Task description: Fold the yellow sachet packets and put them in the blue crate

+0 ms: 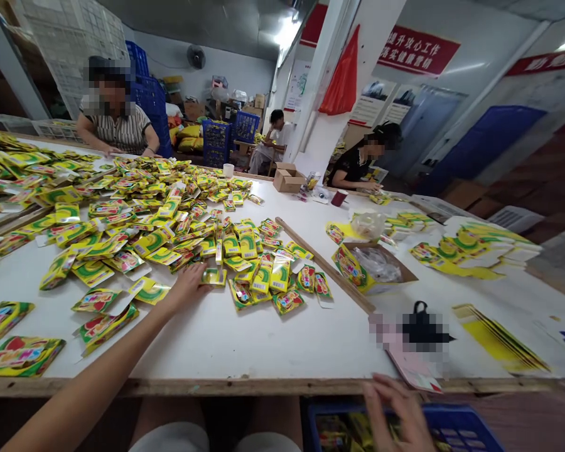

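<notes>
My left hand [191,285] reaches to the front of a large heap of small yellow-and-green printed boxes [160,242]. Its fingers are closed at the end of one small yellow box [214,277]; part of the grip is hidden. Other boxes stand or lie just beyond and to the right of it. My right hand [398,414], slightly blurred, is low at the right, over a blue plastic basket [456,417] below the table edge. Its fingers are apart and I see nothing in them. Similar yellow boxes [339,430] lie inside the basket.
A wooden strip [324,267] runs across the white table [263,351], right of the heap. Beyond it are an open carton with plastic bags [376,267], stacked flat yellow cartons [475,245] and a pink sheet [412,358]. People sit across the table and farther back.
</notes>
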{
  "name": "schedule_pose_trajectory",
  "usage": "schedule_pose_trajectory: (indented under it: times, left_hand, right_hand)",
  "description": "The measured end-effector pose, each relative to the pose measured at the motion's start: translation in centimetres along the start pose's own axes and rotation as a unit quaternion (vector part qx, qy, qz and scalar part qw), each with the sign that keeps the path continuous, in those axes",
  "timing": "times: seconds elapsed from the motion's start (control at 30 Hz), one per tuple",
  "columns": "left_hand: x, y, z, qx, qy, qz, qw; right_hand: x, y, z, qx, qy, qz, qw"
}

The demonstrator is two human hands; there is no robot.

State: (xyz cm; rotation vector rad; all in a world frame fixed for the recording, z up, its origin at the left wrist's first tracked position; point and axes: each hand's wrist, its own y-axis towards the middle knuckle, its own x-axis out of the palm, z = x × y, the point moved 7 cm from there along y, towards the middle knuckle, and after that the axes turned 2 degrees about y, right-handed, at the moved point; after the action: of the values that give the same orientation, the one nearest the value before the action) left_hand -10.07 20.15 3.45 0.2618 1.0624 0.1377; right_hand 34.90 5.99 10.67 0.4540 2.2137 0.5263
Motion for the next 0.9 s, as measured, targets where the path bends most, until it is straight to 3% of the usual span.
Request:
schedule_pose_trajectory:
  times: [0.17,0.3,0.4,0.47,0.57,0.67,0.8,0.9]
  left_hand:
    - [0.7,-5.3,4.4,0.045,0.012,-0.042,0.998]
    - [-0.7,-9.6,8.8,0.07,-0.062,-0.074,0.993]
    - [-2.1,-10.4,10.6,0.04,-0.145,-0.078,0.986]
    - [-2.5,-10.2,10.5,-0.014,-0.205,-0.065,0.976]
    - [-1.8,-10.3,9.9,-0.086,-0.323,-0.024,0.942]
    - [-0.3,-11.0,9.8,-0.094,-0.391,0.036,0.915]
    - [1.6,-12.0,10.0,-0.093,-0.387,0.055,0.916]
    - [2.2,-12.2,9.8,-0.111,-0.424,0.063,0.897]
  right_hand:
    - [8.5,-2.2,-6.7,-0.035,0.165,-0.07,0.983]
    - [14.3,-3.2,-12.4,-0.102,0.229,-0.186,0.95]
    - [17.1,-3.9,-14.5,-0.129,0.259,-0.258,0.922]
    - [18.2,-4.1,-14.3,-0.107,0.286,-0.274,0.912]
    - [18.8,-4.2,-12.4,-0.024,0.33,-0.242,0.912]
    - [18.8,-4.4,-10.3,0.051,0.377,-0.208,0.901]
    - [19.0,-4.6,-9.8,0.058,0.403,-0.225,0.885]
    - [19.2,-4.4,-9.8,0.055,0.408,-0.246,0.877]
